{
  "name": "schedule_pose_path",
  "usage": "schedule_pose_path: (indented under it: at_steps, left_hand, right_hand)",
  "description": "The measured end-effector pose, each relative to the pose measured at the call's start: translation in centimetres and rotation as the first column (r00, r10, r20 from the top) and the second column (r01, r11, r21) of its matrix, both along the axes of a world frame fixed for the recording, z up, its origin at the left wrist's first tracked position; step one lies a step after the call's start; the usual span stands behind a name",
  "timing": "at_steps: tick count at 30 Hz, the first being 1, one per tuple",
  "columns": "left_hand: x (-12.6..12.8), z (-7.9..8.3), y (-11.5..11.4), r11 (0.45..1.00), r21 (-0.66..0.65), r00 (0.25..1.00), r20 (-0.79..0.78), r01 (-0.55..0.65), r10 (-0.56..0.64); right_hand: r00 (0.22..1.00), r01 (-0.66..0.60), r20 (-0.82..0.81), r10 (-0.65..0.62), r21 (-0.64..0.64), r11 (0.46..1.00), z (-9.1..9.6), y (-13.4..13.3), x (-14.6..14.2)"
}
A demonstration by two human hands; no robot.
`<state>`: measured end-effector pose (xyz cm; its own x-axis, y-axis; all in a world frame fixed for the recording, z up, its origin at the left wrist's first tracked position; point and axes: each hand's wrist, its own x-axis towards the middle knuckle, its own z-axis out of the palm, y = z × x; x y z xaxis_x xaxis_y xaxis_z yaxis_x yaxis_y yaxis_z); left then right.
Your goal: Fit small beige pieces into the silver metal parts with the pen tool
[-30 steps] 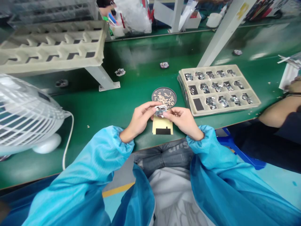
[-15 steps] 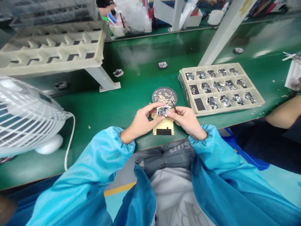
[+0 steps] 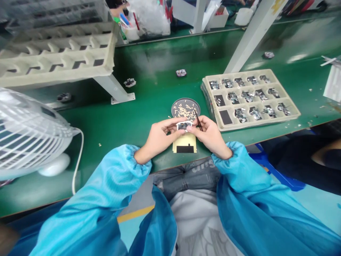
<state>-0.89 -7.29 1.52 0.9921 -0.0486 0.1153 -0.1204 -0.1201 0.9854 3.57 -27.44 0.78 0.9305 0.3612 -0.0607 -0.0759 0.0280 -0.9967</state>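
Observation:
Between my two hands is a small white-rimmed electronic module (image 3: 183,126), its circuit side facing me. My left hand (image 3: 163,137) grips it at its left end, thumb along the near edge. Dark tweezers (image 3: 198,120) rest in my right hand (image 3: 209,135), points up and away, while its thumb and finger press the module's right side. Just beyond lies a round grey perforated dish (image 3: 174,106) with many small beige pieces. Under my hands is a yellow sheet (image 3: 183,139) bearing a black strip (image 3: 185,149).
A beige compartment tray (image 3: 259,122) with similar assemblies stands to the right. On the left are a white fan (image 3: 34,135) and a raised beige tray (image 3: 61,73). Loose modules (image 3: 181,73) lie along the back, between shelf posts (image 3: 119,92). Part of another person shows at far right.
The module has tilted slightly in my fingers. The tweezers have swung from pointing at the module to standing more upright, away from it. The person at right has drawn an arm back.

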Motion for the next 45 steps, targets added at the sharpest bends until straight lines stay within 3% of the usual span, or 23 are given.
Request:
schedule_pose_path:
  at_steps: [4,9,13,18,23,30,33,35,39,42,45]
  left_hand:
    - [0.1,0.4,-0.3,0.966,-0.252,0.98,-0.167,0.065,-0.11]
    - [0.1,0.3,-0.7,0.95,-0.309,0.977,-0.19,0.037,-0.099]
    - [0.0,0.0,-1.0,0.977,-0.213,0.983,-0.177,0.005,-0.044]
    - [-0.2,-0.4,-1.0,0.998,-0.06,0.99,-0.14,-0.022,0.013]
    - [-0.7,-0.1,-1.3,0.996,-0.036,0.99,-0.118,-0.081,0.077]
    - [-1.2,0.5,-1.9,0.993,-0.035,0.987,-0.123,-0.112,0.107]
    - [-1.0,0.5,-1.7,0.992,0.06,0.991,-0.074,-0.108,0.112]
    - [-0.8,0.4,-1.4,0.979,0.177,0.994,-0.003,-0.105,0.107]
    - [-0.7,-0.1,-0.7,0.934,0.335,0.987,0.14,-0.122,0.079]
    - [-0.7,-0.3,-0.5,0.921,0.372,0.982,0.182,-0.117,0.051]
    - [-0.7,-0.3,-0.4,0.912,0.396,0.977,0.21,-0.11,0.027]
  right_hand:
    - [0.998,0.023,0.053,-0.024,0.011,1.0,-0.3,0.2,-0.1]
    - [1.0,-0.002,0.014,0.001,0.034,0.999,-0.2,0.5,-0.3]
    - [0.999,0.028,0.041,-0.029,0.019,0.999,-0.1,0.5,-0.5]
    - [0.994,-0.014,0.106,0.021,-0.067,0.998,-0.7,0.3,-0.6]
    - [0.978,0.012,0.208,0.008,-0.098,0.995,-1.0,0.4,-1.2]
    - [0.973,0.031,0.229,-0.007,-0.105,0.994,-0.8,0.3,-1.9]
    - [0.966,-0.001,0.256,0.041,-0.153,0.988,-0.9,-0.2,-1.1]
    - [0.924,-0.013,0.371,0.094,-0.216,0.976,-0.7,-0.7,-0.3]
    - [0.758,0.056,0.64,0.123,-0.253,0.966,0.2,-1.4,0.8]
    - [0.687,0.054,0.711,0.152,-0.258,0.965,0.3,-1.3,0.9]
    - [0.679,0.066,0.714,0.172,-0.293,0.954,-0.1,-1.1,0.7]
